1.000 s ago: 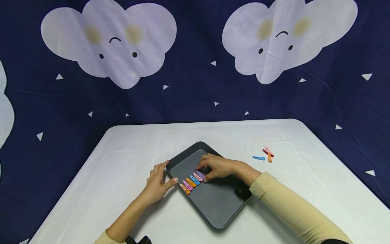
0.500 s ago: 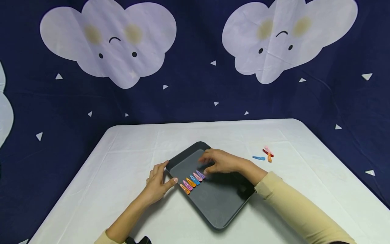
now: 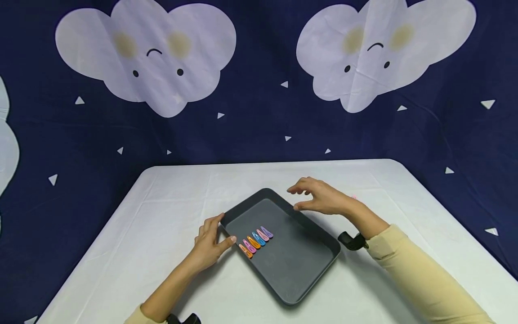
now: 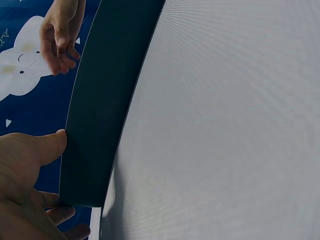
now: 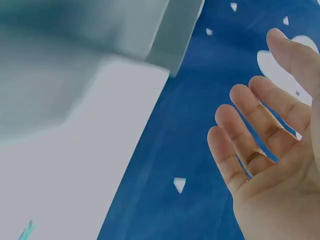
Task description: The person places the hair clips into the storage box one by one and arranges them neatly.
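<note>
Inside a dark grey baking tray [image 3: 295, 270], several coloured snap hair clips [image 3: 256, 240] lie side by side in a slanting row near its left side. My left hand [image 3: 208, 245] holds the tray's left corner, its thumb on one side and its fingers on the other; the left wrist view shows the same thumb [image 4: 52, 146] against the wall. Above the tray's far right rim, my right hand [image 3: 319, 195] holds nothing, its fingers spread and relaxed. The right wrist view shows its bare palm [image 5: 280, 175].
A pink hair clip [image 3: 354, 196] shows just behind my right wrist; the arm hides the other loose clips there. A blue clip [image 5: 26, 231] is partly visible in the right wrist view. White cloth [image 3: 182, 189] covers the table, and a dark blue cloud-print curtain [image 3: 259, 130] hangs behind.
My right hand has left the purple clip at the row's end and moved up and right, out over the tray's rim. The left hand and the tray stay where they were.
</note>
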The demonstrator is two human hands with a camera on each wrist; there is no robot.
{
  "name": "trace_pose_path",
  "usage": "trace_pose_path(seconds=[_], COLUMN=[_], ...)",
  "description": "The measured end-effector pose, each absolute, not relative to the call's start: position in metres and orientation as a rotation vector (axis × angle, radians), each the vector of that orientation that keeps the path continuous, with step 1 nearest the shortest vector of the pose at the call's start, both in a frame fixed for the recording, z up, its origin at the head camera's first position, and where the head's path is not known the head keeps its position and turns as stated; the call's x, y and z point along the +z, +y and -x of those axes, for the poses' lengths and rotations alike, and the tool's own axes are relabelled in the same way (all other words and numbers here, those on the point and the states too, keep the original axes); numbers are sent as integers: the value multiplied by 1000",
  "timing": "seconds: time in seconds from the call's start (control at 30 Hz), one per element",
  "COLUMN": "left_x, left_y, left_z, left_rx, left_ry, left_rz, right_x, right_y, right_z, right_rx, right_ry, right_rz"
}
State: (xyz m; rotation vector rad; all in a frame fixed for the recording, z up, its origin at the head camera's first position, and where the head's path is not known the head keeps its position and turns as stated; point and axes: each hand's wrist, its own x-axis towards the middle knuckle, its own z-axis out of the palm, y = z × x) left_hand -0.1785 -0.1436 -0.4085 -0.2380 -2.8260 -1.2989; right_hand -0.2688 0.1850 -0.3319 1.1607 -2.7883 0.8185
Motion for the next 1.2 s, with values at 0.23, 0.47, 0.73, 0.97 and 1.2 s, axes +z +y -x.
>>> trace_pose_path(seconds=[0.23,0.47,0.73,0.97,1.2], left_x=[-409,-410,-409,-408,-408], left_y=[-143,-144,-144,-144,-144], left_z=[179,179,179,179,179], left_rx=[-1299,-1307,-1290,-1296,-1294], left_ry=[-2827,-2831,-2833,-2834,-2828], left_rz=[238,232,236,236,235], right_x=[-334,-351,-365,-376,-386], right_y=[226,262,294,317,333], right_z=[270,274,275,276,274], right_rx=[762,729,783,755,671], right_ry=[-2787,-2811,-2903,-2888,-2882], right_rz=[-992,-870,-672,-620,-606])
